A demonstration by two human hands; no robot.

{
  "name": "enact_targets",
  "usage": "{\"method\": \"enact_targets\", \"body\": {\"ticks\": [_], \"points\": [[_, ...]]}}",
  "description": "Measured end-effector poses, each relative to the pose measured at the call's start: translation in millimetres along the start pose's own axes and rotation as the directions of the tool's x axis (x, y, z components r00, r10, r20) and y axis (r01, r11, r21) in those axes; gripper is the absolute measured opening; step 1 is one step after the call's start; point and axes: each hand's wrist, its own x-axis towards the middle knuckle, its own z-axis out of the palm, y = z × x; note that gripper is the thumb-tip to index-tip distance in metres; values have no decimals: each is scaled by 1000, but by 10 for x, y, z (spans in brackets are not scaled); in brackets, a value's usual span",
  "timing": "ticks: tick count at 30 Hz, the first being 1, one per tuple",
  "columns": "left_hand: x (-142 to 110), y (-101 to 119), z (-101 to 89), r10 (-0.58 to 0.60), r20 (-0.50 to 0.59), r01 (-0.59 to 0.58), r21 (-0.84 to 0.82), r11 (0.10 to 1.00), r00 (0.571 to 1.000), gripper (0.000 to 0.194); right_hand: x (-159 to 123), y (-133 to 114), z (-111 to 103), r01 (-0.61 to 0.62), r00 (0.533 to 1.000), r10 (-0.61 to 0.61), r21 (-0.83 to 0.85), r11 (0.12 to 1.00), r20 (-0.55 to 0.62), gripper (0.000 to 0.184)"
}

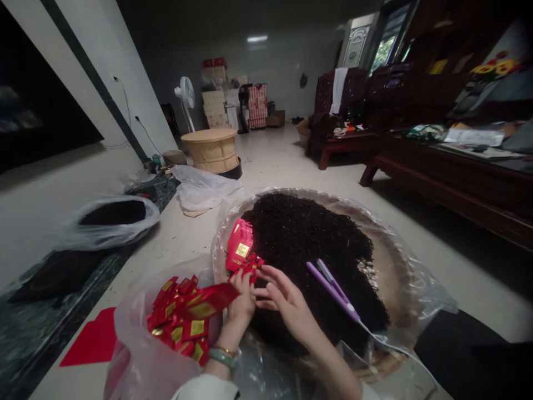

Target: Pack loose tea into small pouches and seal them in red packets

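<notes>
My left hand (241, 304), with bangles at the wrist, is closed on a red packet (214, 300) with a gold label, which sticks out to the left, slightly blurred. Close beside it, my right hand (287, 304) has its fingers stretched toward the left hand, and nothing shows in them. Past the hands, more red packets (240, 244) lie at the left edge of a round woven tray (402, 278) lined with clear plastic. A heap of dark dried leaves (308, 233) fills much of that tray. On the heap rests a purple corded hair straightener (333, 291).
A plastic bag (137, 339) of red packets stands at the left, beside a flat red sheet (94, 341). Another bag (152, 219) holds dark material. Farther off are a round wooden-topped stool (210, 150), a white fan (186, 94) and a dark wooden table (449, 178).
</notes>
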Motion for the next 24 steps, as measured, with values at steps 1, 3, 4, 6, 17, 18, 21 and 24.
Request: {"method": "enact_targets", "body": {"ticks": [1, 3, 4, 6, 17, 18, 21, 24], "points": [[61, -42, -20, -4, -12, 5, 62, 998, 1000, 34, 20, 36, -9, 8, 1000, -8, -10, 1000, 3, 51], [181, -114, -67, -15, -32, 20, 146, 989, 999, 34, 40, 156, -161, 28, 998, -35, -126, 992, -56, 48], [236, -144, -92, -17, -28, 21, 179, 984, 999, 34, 38, 234, -285, 41, 995, -62, -234, 971, -83, 46], [325, -190, -140, -11, 3, 10, 226, 974, 1000, 34, 9, 401, -556, 74, 978, -159, -482, 873, -138, 41], [349, -244, -276, -15, 143, -22, 256, 966, 990, 50, 47, 864, -1213, 57, 897, -410, -880, 472, -162, 35], [355, -256, -285, -11, 159, -27, 237, 971, 987, 48, 46, 863, -1233, 54, 893, -416, -878, 475, -170, 34], [410, -310, -333, -2, 221, -34, 160, 987, 975, 39, -11, 832, -1208, 95, 903, -403, -846, 525, -148, 32], [488, -370, -399, 6, 280, -29, 77, 997, 960, 35, -98, 766, -1068, 135, 922, -368, -793, 594, -118, 31]]}}
